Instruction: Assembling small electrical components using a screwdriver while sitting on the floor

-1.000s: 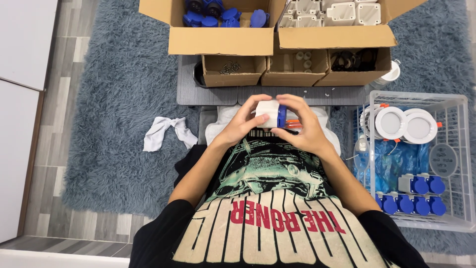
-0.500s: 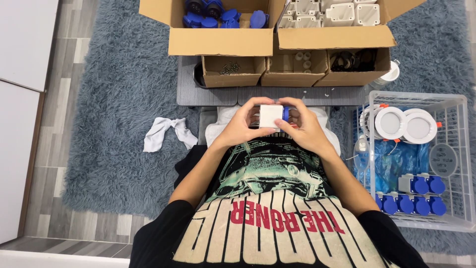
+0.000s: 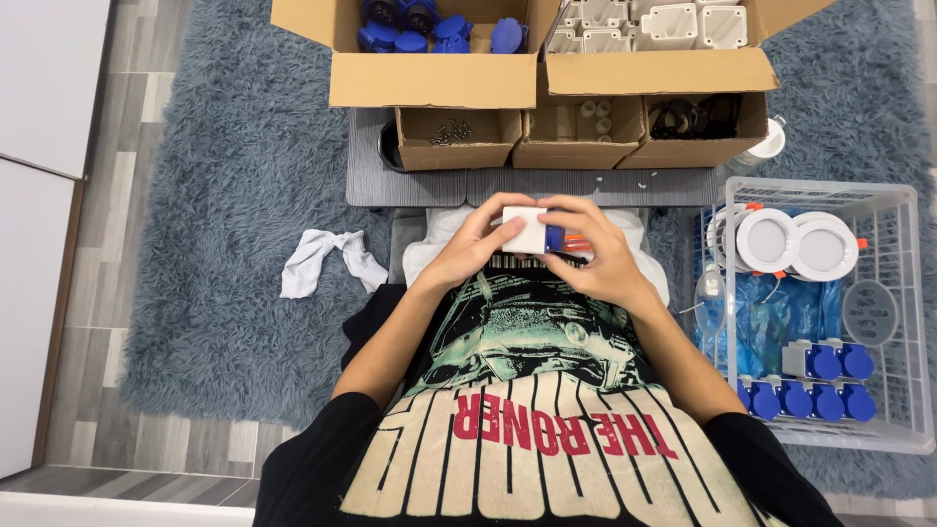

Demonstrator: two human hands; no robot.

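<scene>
Both my hands meet in front of my chest over my lap. My left hand [image 3: 471, 249] grips the white box-shaped housing [image 3: 524, 230] from the left, fingers wrapped over its top. My right hand [image 3: 599, 256] holds the same piece from the right, where a blue part [image 3: 554, 237] sticks out of the housing between my fingers. A bit of orange shows just under my right fingers; what it belongs to is hidden.
A low grey table [image 3: 439, 185] carries three small cardboard trays [image 3: 581, 132] of small parts. Behind stand a box of blue sockets [image 3: 429, 49] and a box of white housings [image 3: 654, 39]. A wire basket [image 3: 908, 322] at right holds round white lamps and blue sockets. White cloth [image 3: 327, 259] lies left.
The white housing has turned slightly in my hands and sits a little lower and flatter; both hands stay closed around it in the same place.
</scene>
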